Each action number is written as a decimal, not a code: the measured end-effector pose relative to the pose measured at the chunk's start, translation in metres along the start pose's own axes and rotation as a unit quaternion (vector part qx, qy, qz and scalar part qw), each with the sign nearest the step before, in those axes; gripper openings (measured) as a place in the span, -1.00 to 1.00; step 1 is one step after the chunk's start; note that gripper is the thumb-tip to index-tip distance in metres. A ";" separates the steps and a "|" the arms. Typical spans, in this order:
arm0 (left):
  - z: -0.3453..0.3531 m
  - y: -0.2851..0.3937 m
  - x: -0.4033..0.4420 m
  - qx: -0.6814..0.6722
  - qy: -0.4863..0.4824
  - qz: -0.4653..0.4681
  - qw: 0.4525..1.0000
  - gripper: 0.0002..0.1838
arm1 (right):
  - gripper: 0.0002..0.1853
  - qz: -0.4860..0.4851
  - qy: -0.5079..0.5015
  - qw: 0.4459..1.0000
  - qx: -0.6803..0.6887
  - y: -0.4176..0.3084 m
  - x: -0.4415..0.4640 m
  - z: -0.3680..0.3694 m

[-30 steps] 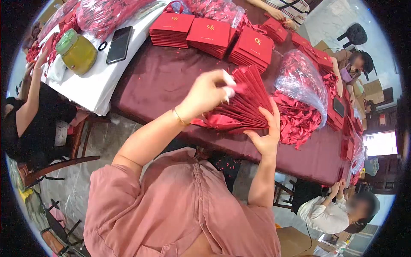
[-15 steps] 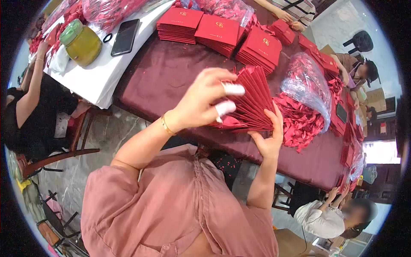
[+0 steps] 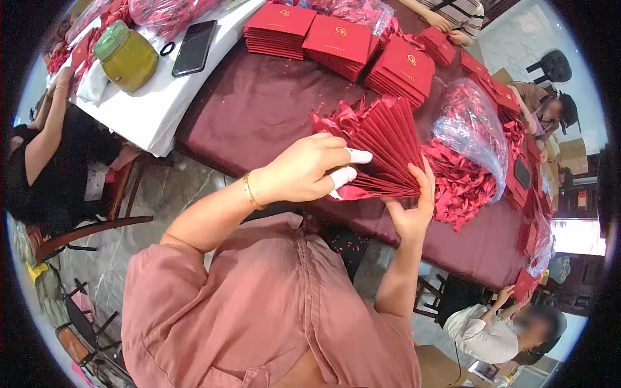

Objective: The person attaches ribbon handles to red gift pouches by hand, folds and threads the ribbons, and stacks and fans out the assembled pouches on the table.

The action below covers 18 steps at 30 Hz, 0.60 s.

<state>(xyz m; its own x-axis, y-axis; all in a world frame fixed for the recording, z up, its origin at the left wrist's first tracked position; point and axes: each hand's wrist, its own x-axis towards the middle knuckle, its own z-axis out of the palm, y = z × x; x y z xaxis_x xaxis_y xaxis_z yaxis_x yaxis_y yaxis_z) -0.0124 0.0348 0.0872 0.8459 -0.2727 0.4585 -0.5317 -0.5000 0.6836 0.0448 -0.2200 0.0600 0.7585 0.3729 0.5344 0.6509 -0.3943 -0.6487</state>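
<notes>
A thick stack of red envelopes [image 3: 391,145] is spread like a fan above the table's near edge, with loose red ribbons [image 3: 339,119] sticking out along its left side. My right hand [image 3: 416,200] grips the stack at its lower right, thumb below and fingers along the outer edge. At the left side is my left hand [image 3: 307,169], with white tape on two fingers. Its fingers are closed at the lower ribbon end [image 3: 359,193]; the exact pinch point is partly hidden.
Stacked red envelopes with gold print [image 3: 339,42] stand on the dark red tablecloth [image 3: 252,113]. A plastic bag [image 3: 475,119] spills red ribbons to the right. A jar [image 3: 126,58] and a phone [image 3: 194,48] rest on the white surface. Other people sit around.
My left hand has come down slightly, and its raised fingers have closed at the fan's lower left. More ribbons show above it. My right hand still holds the stack.
</notes>
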 end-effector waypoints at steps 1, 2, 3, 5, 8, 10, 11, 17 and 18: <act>-0.001 -0.005 0.001 0.008 -0.045 0.006 0.999 -0.66 | -0.26 -0.003 -0.001 1.000 -0.002 -0.001 0.000 0.000; -0.001 -0.011 0.002 0.007 -0.045 0.006 0.999 -0.66 | -0.26 -0.006 -0.002 1.000 -0.003 -0.001 0.000 -0.001; 0.001 -0.016 0.003 -0.018 -0.044 0.039 0.998 -0.64 | -0.26 -0.005 -0.002 1.000 -0.003 -0.001 0.000 -0.001; 0.003 -0.025 0.006 -0.020 -0.024 0.103 0.994 -0.66 | -0.26 0.001 -0.003 1.000 -0.005 0.000 -0.001 -0.001; -0.012 -0.015 0.007 0.015 -0.141 0.012 0.990 -0.61 | -0.27 -0.013 -0.010 1.000 0.000 0.002 -0.002 -0.001; -0.011 -0.015 0.004 0.051 -0.111 0.009 0.992 -0.51 | -0.28 -0.010 -0.010 1.000 0.013 0.004 -0.003 0.000; -0.013 -0.012 0.001 0.118 -0.093 0.001 0.989 -0.48 | -0.28 -0.007 -0.009 1.000 0.026 0.005 -0.004 0.000; -0.010 -0.020 -0.019 0.151 -0.024 -0.156 0.976 -0.38 | -0.29 0.000 -0.003 0.999 0.037 0.003 -0.003 0.001; -0.010 -0.026 -0.023 0.107 0.006 -0.177 0.978 -0.41 | -0.29 0.000 -0.004 0.999 0.037 0.003 -0.003 0.002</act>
<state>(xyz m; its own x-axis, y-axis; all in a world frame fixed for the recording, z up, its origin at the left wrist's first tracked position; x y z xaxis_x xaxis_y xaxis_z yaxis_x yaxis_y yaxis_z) -0.0186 0.0619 0.0643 0.9742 -0.0413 0.2221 -0.1827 -0.7220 0.6673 0.0444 -0.2210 0.0555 0.7584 0.3803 0.5294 0.6461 -0.3311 -0.6877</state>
